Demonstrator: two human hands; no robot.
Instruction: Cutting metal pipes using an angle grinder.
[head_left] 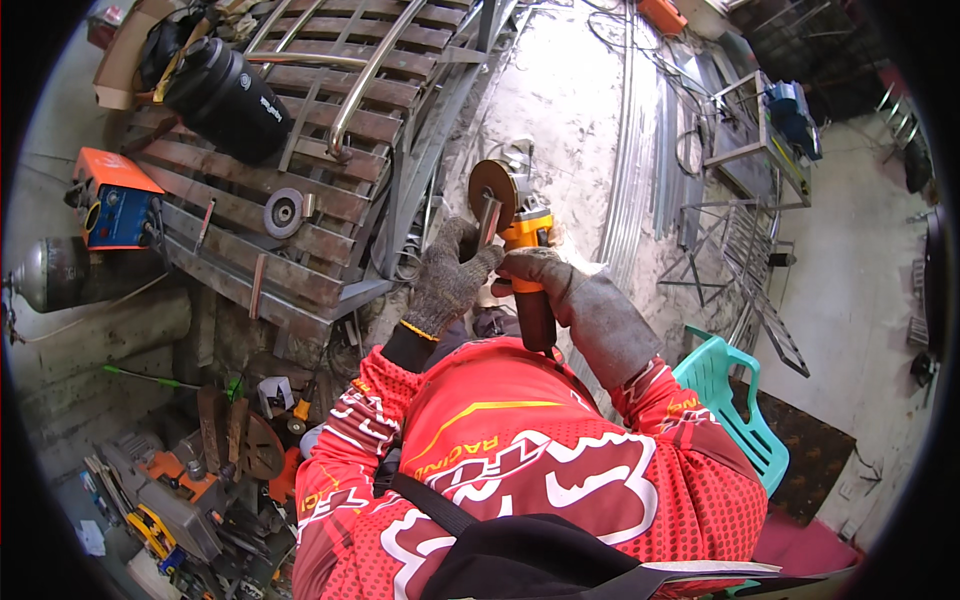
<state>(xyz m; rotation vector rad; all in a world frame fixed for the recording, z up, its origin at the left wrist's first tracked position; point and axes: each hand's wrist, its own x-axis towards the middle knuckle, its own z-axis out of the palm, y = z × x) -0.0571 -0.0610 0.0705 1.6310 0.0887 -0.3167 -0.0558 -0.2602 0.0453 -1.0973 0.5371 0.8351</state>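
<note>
In front of my body I hold a yellow and black angle grinder [530, 232] with a brown disc [490, 183] at its far end. My right hand [565, 288], in a thick grey work glove, is closed around the grinder's body, its fingers partly hidden. A short flat metal piece [489, 222] sticks up from my left hand [450, 278], which wears a grey knit glove with a yellow-edged cuff. The piece's upper end overlaps the disc; whether they touch I cannot tell. The two gloves nearly meet just below the disc.
A slatted metal table [330, 192] at left carries bent tubes, a black tumbler [228, 102] and a grinding wheel [283, 213]. Beside it are an orange and blue machine [113, 200] and a gas cylinder [52, 273]. Tools crowd the lower left. A green plastic chair [735, 400] stands at right.
</note>
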